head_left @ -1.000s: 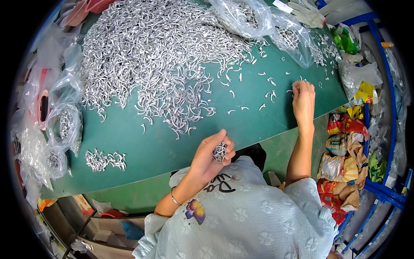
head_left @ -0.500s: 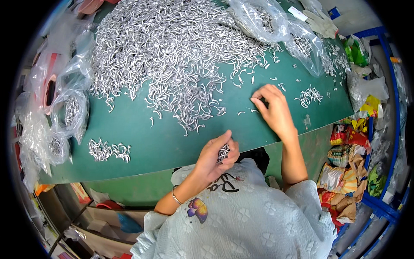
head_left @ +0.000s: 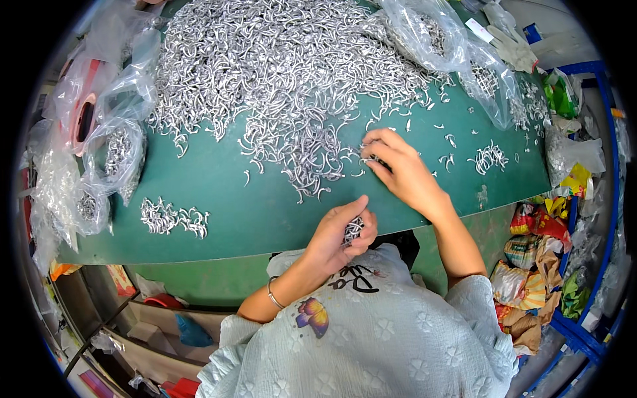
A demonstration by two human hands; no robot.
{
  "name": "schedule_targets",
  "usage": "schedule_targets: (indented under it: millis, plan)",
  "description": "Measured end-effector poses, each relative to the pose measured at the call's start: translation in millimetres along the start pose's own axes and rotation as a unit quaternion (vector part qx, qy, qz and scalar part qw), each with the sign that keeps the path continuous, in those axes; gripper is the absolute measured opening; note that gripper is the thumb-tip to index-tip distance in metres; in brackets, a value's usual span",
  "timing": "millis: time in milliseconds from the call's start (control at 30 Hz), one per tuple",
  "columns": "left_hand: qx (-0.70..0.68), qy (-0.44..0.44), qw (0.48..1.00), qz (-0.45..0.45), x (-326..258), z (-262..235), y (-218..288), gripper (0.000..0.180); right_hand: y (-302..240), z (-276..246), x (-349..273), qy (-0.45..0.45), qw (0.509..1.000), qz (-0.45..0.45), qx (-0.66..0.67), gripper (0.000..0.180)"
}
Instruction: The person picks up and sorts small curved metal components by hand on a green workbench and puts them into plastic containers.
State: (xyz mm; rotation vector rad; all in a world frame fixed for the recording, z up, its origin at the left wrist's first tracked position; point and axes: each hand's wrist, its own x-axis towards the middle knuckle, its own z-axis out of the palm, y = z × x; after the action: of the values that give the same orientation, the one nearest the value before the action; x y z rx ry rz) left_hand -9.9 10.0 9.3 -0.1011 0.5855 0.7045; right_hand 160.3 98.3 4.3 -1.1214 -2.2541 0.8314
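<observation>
While my left grip (head_left: 338, 235) holds a clutch of pieces (head_left: 353, 230) on the near side of the heap (head_left: 285, 73), my right grip (head_left: 405, 172) curls narrowly at its near right edge, though I cannot tell whether anything is pinched there. Picking looks like the step in hand, and the next move seems to call for a fine pinch, since the pieces tangle. Around the heap, a left pile (head_left: 174, 217) and right pile (head_left: 490, 158) occupy the surface (head_left: 239, 212), while a clear bag (head_left: 434, 43) crowds its far right.
</observation>
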Motion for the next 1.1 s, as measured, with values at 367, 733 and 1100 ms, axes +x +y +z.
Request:
schedule_targets:
  millis: [367, 733, 1100]
  plan:
    - [-0.028, -0.005, 1.000, 0.011, -3.0, -2.7, 3.7, 0.036, 26.2, -53.5, -25.8, 0.105, 0.966, 0.197, 0.128, 0.016]
    - [-0.020, -0.006, 1.000, 0.004, -1.9, -2.1, 1.3, 0.036, -0.9, -30.8, -27.9, 0.128, 0.970, 0.134, -0.160, 0.018]
    - [-0.031, -0.004, 0.999, 0.006, -1.3, -6.4, -2.1, 0.034, 4.8, -27.4, -25.6, 0.170, 0.962, 0.142, -0.158, 0.013]
